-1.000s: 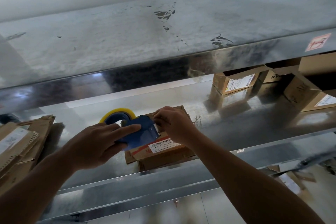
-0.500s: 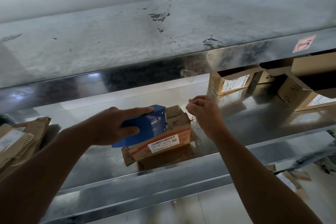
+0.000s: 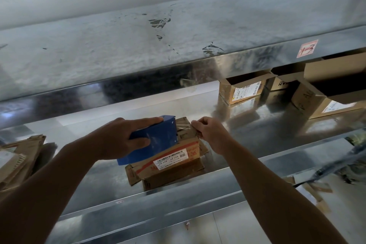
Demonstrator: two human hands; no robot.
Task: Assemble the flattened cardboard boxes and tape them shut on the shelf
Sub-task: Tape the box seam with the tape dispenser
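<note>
Left hand (image 3: 116, 138) grips a blue plastic tape dispenser (image 3: 156, 140), index finger stretched along its top edge and thumb pressed against its flat side; well off to that hand's left, at the edge of the frame, a pile of flattened brown cardboard boxes (image 3: 19, 158) lies on the same shiny metal shelf (image 3: 257, 134); the dispenser is tilted, its far end set on the top of a small brown cardboard box (image 3: 178, 172) that stands near the shelf's front edge, between the two forearms; this box carries a red-and-white band and a white barcode label on the face turned to the camera, a loose flap juts out at its lower left, and glossy clear tape shows across its top; right hand (image 3: 212, 134) comes in from the right with fingers curled, pinching the top right edge of the box just beside the dispenser's nose, though whether it holds tape or flap cannot be told; farther right and deeper on the shelf stand several open brown cardboard cartons (image 3: 243, 89) with white labels, well apart from the hands; above everything runs a dull, scuffed upper metal shelf (image 3: 118, 55), and a pale sticker with a red handwritten mark (image 3: 307, 48) sits on its front lip at the right.
</note>
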